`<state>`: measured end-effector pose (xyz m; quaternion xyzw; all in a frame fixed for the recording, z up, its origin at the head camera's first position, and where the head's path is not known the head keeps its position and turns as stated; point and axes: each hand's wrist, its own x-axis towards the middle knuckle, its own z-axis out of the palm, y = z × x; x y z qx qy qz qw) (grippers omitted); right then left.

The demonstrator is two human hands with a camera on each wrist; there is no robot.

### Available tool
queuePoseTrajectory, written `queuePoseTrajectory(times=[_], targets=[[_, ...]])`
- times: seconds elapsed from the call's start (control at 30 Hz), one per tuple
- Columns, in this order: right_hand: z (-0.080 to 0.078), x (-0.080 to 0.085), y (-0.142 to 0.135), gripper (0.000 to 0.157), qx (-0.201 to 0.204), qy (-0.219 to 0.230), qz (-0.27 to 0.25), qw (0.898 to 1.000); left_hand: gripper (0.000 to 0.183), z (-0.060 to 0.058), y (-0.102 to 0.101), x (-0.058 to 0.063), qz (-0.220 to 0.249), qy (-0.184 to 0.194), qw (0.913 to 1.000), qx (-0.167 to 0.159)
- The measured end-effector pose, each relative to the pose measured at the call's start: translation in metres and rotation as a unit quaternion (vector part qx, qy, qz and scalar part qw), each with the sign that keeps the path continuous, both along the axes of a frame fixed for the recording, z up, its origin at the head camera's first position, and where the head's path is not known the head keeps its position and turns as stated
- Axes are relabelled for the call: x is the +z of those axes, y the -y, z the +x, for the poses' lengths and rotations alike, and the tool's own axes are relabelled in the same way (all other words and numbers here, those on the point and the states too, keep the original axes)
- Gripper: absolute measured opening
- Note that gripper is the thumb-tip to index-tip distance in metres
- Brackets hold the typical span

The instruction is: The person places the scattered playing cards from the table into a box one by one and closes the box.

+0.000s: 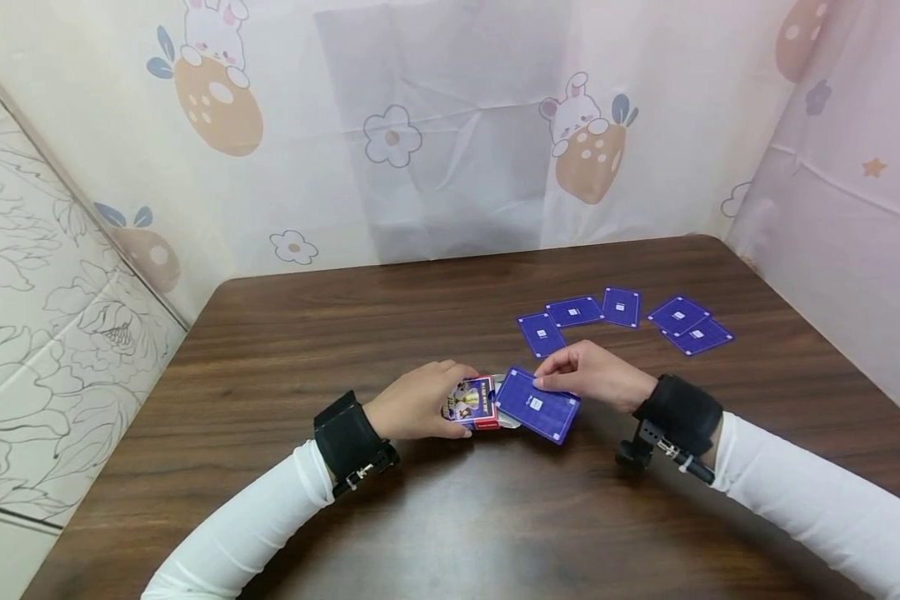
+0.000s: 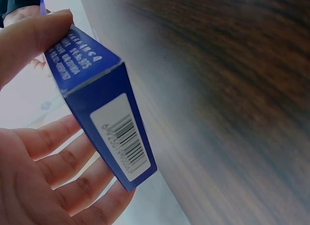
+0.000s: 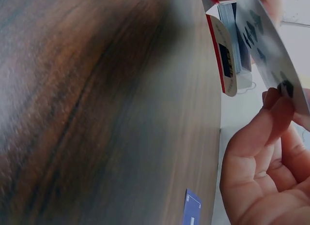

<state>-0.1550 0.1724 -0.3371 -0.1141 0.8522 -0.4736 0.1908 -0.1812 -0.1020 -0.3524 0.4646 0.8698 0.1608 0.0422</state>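
Note:
My left hand [image 1: 422, 402] grips a card box [image 1: 474, 402] by its sides, thumb on one narrow side and fingers on the other. The box is blue with a red edge, and a barcode label [image 2: 122, 138] on its end faces the left wrist camera. Its flap [image 3: 224, 58] hangs open toward the right, and a stack of cards [image 3: 229, 31] shows inside. Between thumb and fingers, my right hand [image 1: 596, 375] pinches a blue-backed playing card [image 1: 534, 406] by its edge, just over the box's open end. Dark marks on the card's white face show in the right wrist view.
Several blue-backed cards lie face down beyond my right hand: a row with one upright card [image 1: 621, 307], and an overlapping pair [image 1: 696, 333] farther right. They rest on a brown wooden table [image 1: 330, 333]. A patterned curtain [image 1: 465, 192] hangs behind the table's far edge.

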Motion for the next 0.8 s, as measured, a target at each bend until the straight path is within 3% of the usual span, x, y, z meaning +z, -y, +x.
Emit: queuePoseTrajectory(times=[0.3,0.57,0.8], targets=[[-0.002,-0.008,0.006,0.019,0.011,-0.010,0.012,1.000,0.069,0.001,-0.001,-0.001,-0.001,-0.002,1.0000,-0.001],[-0.005,-0.006,0.009,0.016,0.035,-0.027,0.038,0.998,0.069,0.001,-0.004,-0.004,-0.010,0.004,0.9999,-0.011],[-0.009,-0.005,0.014,0.014,0.053,-0.031,0.027,0.998,0.070,0.002,-0.006,-0.003,-0.012,0.006,0.9998,-0.015]])
